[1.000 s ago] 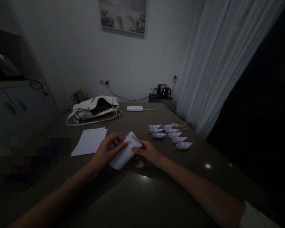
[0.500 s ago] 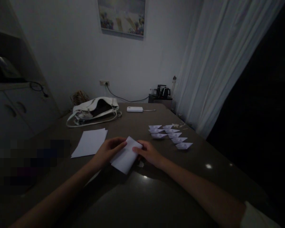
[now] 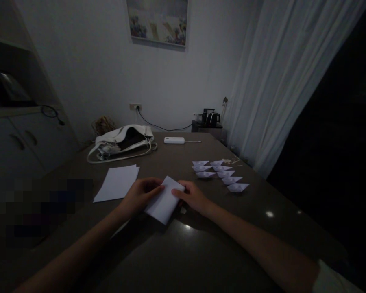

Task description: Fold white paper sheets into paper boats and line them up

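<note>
Between left fingers and right fingers: folded paper, small white rectangle, turned diagonally, lower corner toward camera. Left fingers closed on upper-left edge, thumb along the border, the rest behind or beside. Right fingers closed on upper-right corner, thumb flat on the face, others mostly hidden behind. So gripped from both sides. Contact of lower edge with tabletop: can't tell from this angle.

Step in hand, judging by the look: mid-fold, layers brought together for squaring up. No open flaps on the visible face; back side hidden. Next move probably calls for lining up the edges, pinning with one set of fingers and running the other thumb along the fold for a sharp crease. Risk: layers slipping out of register with either grip too loose.

Left of left fingers, slightly farther out: stack of paper sheets, flat, a bit offset. Right of right fingers and farther out: eight paper boats, upright, two rows, three in the row nearer the fingers, five in the other. Well beyond fingers: white handbag off to the left, probable white power bank with short cable roughly straight ahead. Just below right fingers: small pale patch, scrap or reflection, can't tell.
</note>
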The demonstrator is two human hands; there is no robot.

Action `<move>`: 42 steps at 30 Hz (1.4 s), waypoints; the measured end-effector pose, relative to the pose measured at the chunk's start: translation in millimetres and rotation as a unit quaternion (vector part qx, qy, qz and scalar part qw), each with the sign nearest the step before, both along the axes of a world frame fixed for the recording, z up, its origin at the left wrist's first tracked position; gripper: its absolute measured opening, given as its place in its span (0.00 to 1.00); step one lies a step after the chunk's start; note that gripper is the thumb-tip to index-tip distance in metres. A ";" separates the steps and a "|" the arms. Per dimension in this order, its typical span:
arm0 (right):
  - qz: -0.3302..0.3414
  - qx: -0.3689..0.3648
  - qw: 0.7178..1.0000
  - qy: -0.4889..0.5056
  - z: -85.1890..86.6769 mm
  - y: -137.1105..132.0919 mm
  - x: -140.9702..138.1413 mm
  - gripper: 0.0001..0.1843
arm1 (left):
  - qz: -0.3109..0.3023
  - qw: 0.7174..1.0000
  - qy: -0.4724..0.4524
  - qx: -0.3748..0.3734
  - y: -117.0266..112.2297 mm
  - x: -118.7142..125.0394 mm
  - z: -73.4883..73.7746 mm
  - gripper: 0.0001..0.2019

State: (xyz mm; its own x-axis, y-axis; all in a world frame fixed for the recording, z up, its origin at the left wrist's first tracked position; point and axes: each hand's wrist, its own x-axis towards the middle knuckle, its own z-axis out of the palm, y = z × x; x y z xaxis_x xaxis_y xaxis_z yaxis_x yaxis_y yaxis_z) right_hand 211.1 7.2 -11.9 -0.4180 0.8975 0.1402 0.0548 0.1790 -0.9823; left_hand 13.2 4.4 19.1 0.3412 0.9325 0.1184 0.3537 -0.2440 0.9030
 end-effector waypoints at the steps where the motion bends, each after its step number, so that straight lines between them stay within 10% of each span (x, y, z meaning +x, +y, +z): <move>1: -0.001 -0.001 1.000 0.001 -0.6 0.3 0.0 0.21 | 0.000 1.000 0.000 -0.001 0.2 -0.4 -0.2 0.18; 42: -0.108 -0.084 0.985 0.105 0.3 6.5 0.3 0.23 | 0.084 0.995 -0.040 0.044 4.0 -1.9 -0.9 0.15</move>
